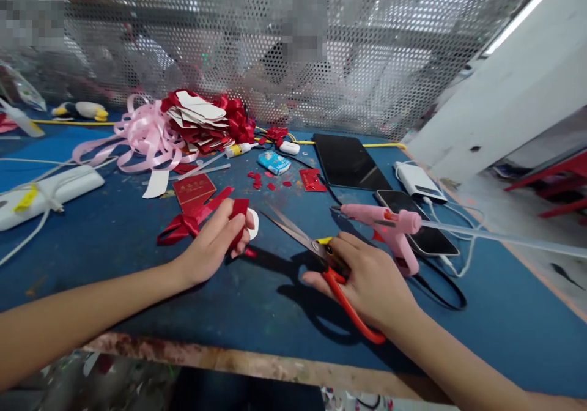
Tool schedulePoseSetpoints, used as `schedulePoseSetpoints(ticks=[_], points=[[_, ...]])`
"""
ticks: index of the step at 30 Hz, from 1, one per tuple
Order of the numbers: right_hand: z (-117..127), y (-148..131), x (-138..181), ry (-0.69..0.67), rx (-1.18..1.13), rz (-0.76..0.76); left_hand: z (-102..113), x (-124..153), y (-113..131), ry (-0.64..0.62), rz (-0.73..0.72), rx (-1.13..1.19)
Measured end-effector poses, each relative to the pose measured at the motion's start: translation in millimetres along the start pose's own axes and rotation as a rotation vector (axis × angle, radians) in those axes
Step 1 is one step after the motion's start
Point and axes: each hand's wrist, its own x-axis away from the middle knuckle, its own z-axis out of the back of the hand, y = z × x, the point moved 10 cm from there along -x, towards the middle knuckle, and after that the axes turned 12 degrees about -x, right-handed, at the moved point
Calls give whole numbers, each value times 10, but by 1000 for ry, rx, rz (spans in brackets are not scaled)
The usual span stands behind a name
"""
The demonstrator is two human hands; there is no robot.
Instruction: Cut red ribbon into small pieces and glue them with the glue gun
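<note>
My left hand (215, 246) is closed around a folded piece of red ribbon (239, 212) with a small white backing disc beside the fingertips. A longer red ribbon tail (183, 224) trails left from it on the blue table (137, 276). My right hand (367, 279) grips red-handled scissors (312, 246), their blades apart and pointing up-left toward the ribbon. The blade tips lie a short way right of my left hand.
A pink hot glue gun (389, 227) stands just right of the scissors, its cord looping behind. Two phones (424, 233), a power bank (417, 181) and a dark tablet (346, 160) lie beyond. A pile of pink ribbon (147, 133) and red bows (206, 120) sits at the back, before a perforated screen.
</note>
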Motion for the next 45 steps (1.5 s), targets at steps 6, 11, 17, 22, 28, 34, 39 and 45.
schedulePoseSetpoints(ticks=[6,11,17,22,28,34,39,45], points=[[-46,21,10,-26,15,-24,45,-21,116,55,-47,-15],[-52,-13,13,-27,10,-1,108,-2,96,131,-42,58],[-95,-57,31,-47,-29,21,26,15,144,82,-63,-37],[-114,-72,30,-43,-22,32,36,4,89,89,-42,-5],[-125,-85,20,-50,-5,28,22,13,104,75,-50,-71],[-145,-84,23,-53,-1,30,34,1,111,70,-54,-131],[-170,-64,30,-63,-3,25,32,-13,90,56,-45,-132],[-173,-79,39,-58,-9,49,19,-20,35,28,-5,-94]])
